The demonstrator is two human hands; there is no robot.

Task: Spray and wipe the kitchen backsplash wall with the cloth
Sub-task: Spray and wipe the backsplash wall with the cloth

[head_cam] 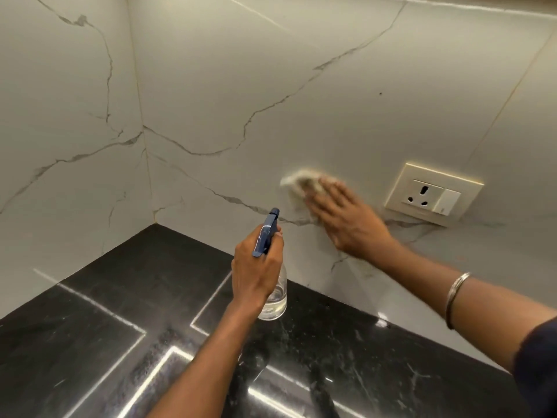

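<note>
Two hands busy: our left hand [256, 267] grips the bottle [275, 303] by its neck; our right hand [346, 221], fingers flat, presses the cloth [301, 181], surely soft and light, on the wall [211, 86] beside the socket [428, 194].

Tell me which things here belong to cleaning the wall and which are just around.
For the job: spray bottle gripped by the left hand; cloth pressed to the backsplash wall under the right hand.
Just there: wall socket; black countertop; bangle on the right wrist.
</note>
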